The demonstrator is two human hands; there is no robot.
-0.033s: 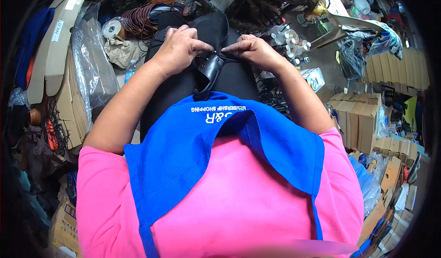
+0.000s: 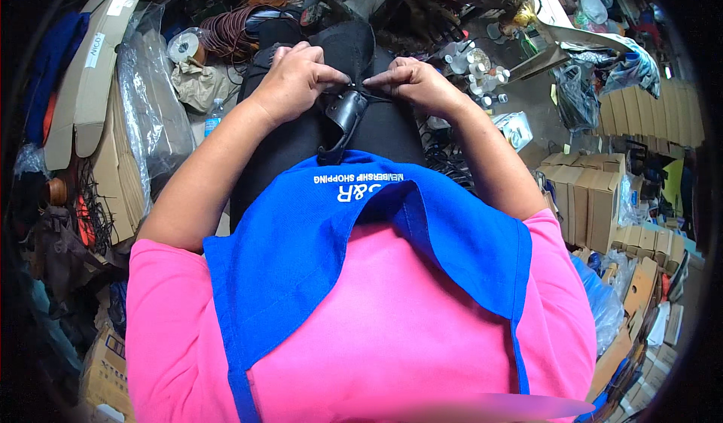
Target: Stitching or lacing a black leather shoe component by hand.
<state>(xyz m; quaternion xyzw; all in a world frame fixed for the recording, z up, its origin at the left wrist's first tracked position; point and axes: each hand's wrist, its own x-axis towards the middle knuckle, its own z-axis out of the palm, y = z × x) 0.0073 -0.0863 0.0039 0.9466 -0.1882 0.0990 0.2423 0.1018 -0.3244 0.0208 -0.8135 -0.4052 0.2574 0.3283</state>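
Observation:
On my black-clad lap lies a black piece of footwear [image 2: 345, 116], with a glossy, leather-like part nearest me and a duller, dark part [image 2: 346, 46] beyond it. My left hand [image 2: 297, 79] comes from the left, its index finger and thumb pinched together at the middle of the piece. Opposite it, my right hand [image 2: 413, 82] is also closed in a pinch, fingertips pointing left. The two sets of fingertips nearly meet above the glossy part. Something thin and dark seems to run between them, but it is too small to name.
Tall cardboard sheets [image 2: 86, 84] and clear plastic wrap [image 2: 158, 114] stand at the left. A bottle [image 2: 214, 116] is beside my left forearm, near a spool [image 2: 184, 46]. Several small white-capped containers [image 2: 482, 73] sit beyond my right hand; cardboard boxes [image 2: 584, 197] are stacked at right.

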